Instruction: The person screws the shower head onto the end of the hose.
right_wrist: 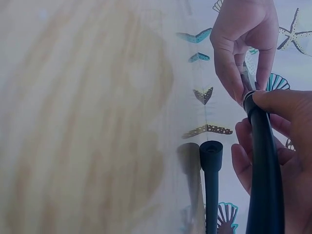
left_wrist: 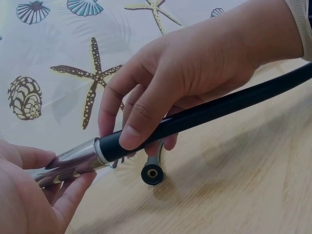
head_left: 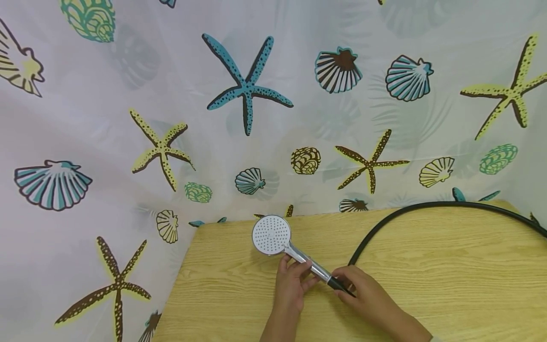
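Left hand pinched the shower head by its handle, round face beyond the fingertips. Right hand gripped the black hose where it met the handle, fingers narrow. Another hose end showed just beyond the right fingers, table beneath.

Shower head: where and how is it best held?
Probably by the handle, from the person's side, across its length: it is slim and slants toward the person, while the disc is broad and flat. The left hand holds it there.
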`<state>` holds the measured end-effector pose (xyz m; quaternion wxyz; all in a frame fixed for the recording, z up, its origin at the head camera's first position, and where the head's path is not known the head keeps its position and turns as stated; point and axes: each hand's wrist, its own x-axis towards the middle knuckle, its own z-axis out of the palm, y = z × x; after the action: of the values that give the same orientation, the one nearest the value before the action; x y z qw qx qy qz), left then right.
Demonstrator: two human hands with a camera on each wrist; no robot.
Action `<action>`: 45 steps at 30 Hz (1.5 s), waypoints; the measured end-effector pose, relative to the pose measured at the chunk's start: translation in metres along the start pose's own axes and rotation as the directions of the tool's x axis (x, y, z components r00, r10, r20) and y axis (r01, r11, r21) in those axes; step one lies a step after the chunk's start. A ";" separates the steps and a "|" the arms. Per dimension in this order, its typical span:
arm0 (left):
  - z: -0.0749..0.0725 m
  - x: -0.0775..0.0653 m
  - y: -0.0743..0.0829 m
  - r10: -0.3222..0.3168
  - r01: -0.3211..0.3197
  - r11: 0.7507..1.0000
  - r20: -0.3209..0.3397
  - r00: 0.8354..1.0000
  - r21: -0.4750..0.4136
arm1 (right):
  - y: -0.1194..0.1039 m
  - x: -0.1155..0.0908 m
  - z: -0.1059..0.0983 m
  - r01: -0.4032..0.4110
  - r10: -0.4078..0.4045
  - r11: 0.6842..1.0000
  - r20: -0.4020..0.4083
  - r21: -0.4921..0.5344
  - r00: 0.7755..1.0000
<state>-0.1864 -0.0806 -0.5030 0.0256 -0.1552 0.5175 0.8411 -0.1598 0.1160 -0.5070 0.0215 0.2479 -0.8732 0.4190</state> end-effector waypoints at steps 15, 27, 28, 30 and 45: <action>-0.003 0.003 -0.003 0.011 -0.012 1.000 0.010 1.000 0.020 | -0.003 0.000 -0.001 -0.018 0.018 1.000 0.011 0.012 1.000; -0.002 0.001 -0.002 -0.005 0.005 1.000 0.001 1.000 0.027 | -0.001 -0.001 0.000 0.007 -0.007 1.000 0.006 0.028 1.000; -0.002 0.001 -0.002 -0.007 0.007 1.000 -0.001 1.000 0.026 | -0.001 -0.001 0.000 0.008 -0.008 1.000 0.006 0.029 1.000; -0.003 0.001 -0.002 -0.007 0.007 1.000 -0.004 1.000 0.026 | -0.001 -0.001 0.000 0.008 -0.008 0.999 0.004 0.031 1.000; -0.002 0.001 -0.002 -0.003 0.004 1.000 -0.011 1.000 0.027 | 0.000 -0.001 0.000 -0.004 0.003 0.999 0.018 0.050 1.000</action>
<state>-0.1865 -0.0817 -0.5054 0.0263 -0.1605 0.5288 0.8330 -0.1586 0.1164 -0.5073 0.0067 0.2508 -0.8630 0.4386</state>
